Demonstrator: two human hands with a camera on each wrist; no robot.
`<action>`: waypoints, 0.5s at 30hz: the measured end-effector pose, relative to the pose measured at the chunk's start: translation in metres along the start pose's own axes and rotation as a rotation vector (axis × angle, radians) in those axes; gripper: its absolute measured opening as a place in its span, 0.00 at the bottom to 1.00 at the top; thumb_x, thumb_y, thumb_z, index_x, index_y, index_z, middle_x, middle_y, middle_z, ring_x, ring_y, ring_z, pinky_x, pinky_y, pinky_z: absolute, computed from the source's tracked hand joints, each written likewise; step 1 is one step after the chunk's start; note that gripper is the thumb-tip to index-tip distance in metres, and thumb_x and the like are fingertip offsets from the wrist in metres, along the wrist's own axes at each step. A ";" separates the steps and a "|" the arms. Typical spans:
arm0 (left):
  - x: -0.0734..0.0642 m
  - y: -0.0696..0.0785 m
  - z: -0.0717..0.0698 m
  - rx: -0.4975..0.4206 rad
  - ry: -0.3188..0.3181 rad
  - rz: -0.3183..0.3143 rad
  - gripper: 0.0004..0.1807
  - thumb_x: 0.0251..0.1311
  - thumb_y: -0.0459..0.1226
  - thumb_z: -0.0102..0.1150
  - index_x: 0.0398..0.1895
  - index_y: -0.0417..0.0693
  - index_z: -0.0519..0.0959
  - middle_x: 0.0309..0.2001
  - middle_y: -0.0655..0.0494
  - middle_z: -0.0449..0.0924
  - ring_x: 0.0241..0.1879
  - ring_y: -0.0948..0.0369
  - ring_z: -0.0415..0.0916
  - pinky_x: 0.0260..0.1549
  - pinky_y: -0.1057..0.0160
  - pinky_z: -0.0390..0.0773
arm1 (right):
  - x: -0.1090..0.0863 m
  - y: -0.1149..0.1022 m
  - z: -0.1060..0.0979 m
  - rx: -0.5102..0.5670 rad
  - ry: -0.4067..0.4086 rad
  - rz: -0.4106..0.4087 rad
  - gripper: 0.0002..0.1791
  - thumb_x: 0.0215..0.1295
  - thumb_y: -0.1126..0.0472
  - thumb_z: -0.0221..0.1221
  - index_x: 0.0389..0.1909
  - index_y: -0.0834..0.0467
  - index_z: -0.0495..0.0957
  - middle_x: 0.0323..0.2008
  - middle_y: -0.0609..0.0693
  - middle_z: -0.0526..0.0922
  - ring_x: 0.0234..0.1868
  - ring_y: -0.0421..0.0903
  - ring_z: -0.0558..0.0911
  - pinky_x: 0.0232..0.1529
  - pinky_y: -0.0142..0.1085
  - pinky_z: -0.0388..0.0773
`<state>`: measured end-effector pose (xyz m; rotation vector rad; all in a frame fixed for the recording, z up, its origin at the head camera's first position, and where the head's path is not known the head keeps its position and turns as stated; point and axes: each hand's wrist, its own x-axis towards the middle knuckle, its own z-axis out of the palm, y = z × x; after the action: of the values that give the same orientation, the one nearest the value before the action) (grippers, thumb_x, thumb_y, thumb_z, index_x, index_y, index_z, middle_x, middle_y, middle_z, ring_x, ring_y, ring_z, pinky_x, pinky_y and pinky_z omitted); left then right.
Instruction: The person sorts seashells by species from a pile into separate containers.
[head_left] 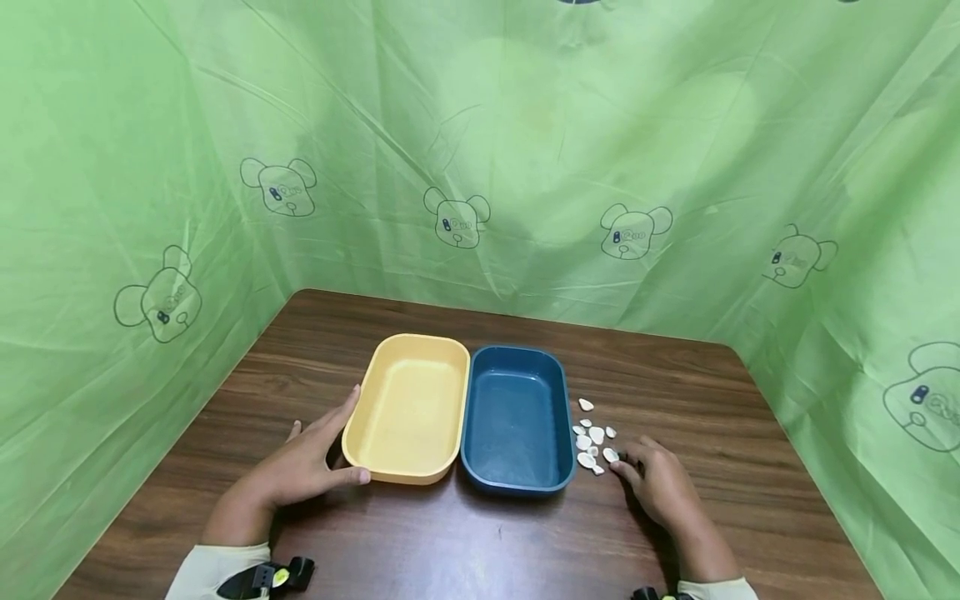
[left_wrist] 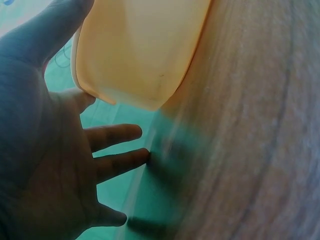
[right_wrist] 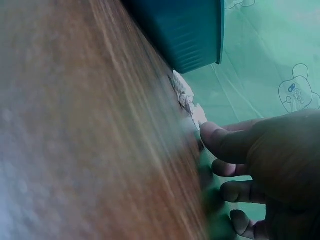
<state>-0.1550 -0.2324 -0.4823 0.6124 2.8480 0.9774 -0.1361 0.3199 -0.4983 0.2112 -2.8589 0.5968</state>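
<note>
In the head view, my left hand (head_left: 307, 467) is spread at the near left corner of a yellow tray (head_left: 463, 417), thumb along its front and index finger against its left side. The left wrist view shows the other fingers stretched out straight beside the yellow tray (left_wrist: 145, 55). My right hand (head_left: 660, 479) pinches a small white seashell (head_left: 610, 455) between thumb and index fingertips, low over the table. Several more white seashells (head_left: 583, 442) lie scattered just left of those fingertips. In the right wrist view, my thumb (right_wrist: 220, 140) meets the edge of the seashells (right_wrist: 185, 97).
A dark blue tray (head_left: 517, 487) stands directly right of the yellow one, their long sides together. Both rest on a brown wood-grain table (head_left: 697, 400). Green cloth (head_left: 540, 150) with mouse-head prints hangs behind the table and along both sides.
</note>
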 end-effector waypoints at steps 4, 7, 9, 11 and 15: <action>0.000 0.001 0.000 0.000 -0.001 -0.002 0.69 0.59 0.59 0.78 0.92 0.52 0.42 0.88 0.37 0.52 0.83 0.27 0.55 0.63 0.04 0.41 | -0.001 -0.002 0.000 0.014 0.000 -0.002 0.05 0.67 0.63 0.75 0.41 0.54 0.90 0.27 0.41 0.73 0.31 0.41 0.72 0.32 0.36 0.68; 0.000 0.001 -0.001 -0.001 -0.002 -0.003 0.69 0.59 0.59 0.78 0.92 0.52 0.42 0.88 0.37 0.52 0.83 0.28 0.56 0.63 0.04 0.41 | -0.001 -0.003 0.000 0.021 0.005 0.001 0.04 0.67 0.62 0.74 0.39 0.53 0.90 0.28 0.42 0.76 0.32 0.42 0.73 0.33 0.36 0.69; 0.000 0.001 -0.001 -0.001 -0.002 -0.003 0.69 0.59 0.59 0.78 0.92 0.54 0.42 0.88 0.37 0.52 0.83 0.27 0.56 0.63 0.04 0.41 | -0.001 -0.003 0.000 0.022 0.018 -0.002 0.04 0.67 0.62 0.75 0.41 0.54 0.91 0.29 0.43 0.79 0.33 0.43 0.77 0.34 0.38 0.73; 0.000 0.001 -0.001 0.000 -0.002 -0.002 0.69 0.59 0.60 0.78 0.92 0.56 0.41 0.88 0.37 0.52 0.82 0.27 0.56 0.63 0.04 0.41 | -0.001 -0.004 0.001 0.021 0.039 -0.011 0.06 0.67 0.62 0.75 0.43 0.55 0.91 0.32 0.44 0.85 0.36 0.45 0.81 0.36 0.42 0.77; 0.000 0.000 -0.001 -0.002 -0.003 -0.002 0.68 0.60 0.60 0.77 0.92 0.56 0.41 0.88 0.37 0.52 0.83 0.27 0.55 0.63 0.04 0.40 | -0.002 -0.005 0.002 0.036 0.082 -0.014 0.07 0.66 0.63 0.75 0.44 0.56 0.92 0.35 0.48 0.90 0.39 0.49 0.87 0.40 0.50 0.83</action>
<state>-0.1547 -0.2327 -0.4817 0.6106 2.8443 0.9784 -0.1340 0.3146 -0.4981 0.2075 -2.7677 0.6387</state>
